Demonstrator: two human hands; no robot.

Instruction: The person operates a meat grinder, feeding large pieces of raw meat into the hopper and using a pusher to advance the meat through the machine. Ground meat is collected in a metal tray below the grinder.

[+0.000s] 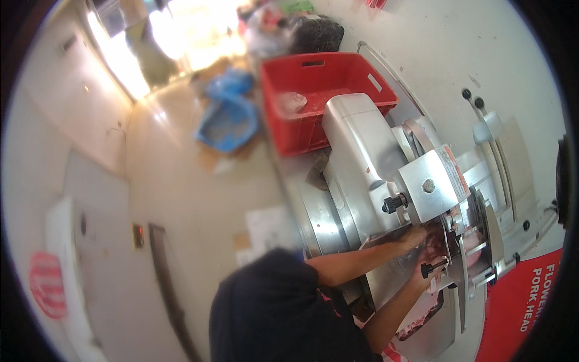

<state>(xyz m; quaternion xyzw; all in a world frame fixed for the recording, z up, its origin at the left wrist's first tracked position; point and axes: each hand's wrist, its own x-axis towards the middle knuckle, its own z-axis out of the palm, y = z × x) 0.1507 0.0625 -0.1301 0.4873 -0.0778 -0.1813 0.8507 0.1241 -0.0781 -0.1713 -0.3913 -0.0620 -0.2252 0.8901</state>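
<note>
A metal meat-slicing machine (362, 135) stands before me, its box-shaped housing with a black knob above my hands. My left hand (414, 237) reaches beneath that housing, beside dark red meat (435, 244); its fingers are partly hidden. My right hand (427, 273) is lower, at the meat and behind a black-knobbed rod (427, 270); its grip is unclear. Pink meat (473, 246) shows between the machine's metal plates, to the right of my hands. Below my right forearm, a slab of red and white meat (423, 319) lies on a metal surface.
Beyond the machine stands a red plastic crate (298, 135) holding a clear plastic bag (291, 102). A black wrapped bundle (316, 34) lies behind it. A blue plastic bag (228, 122) is on the floor at left. Printed red packaging (515, 307) lies at lower right.
</note>
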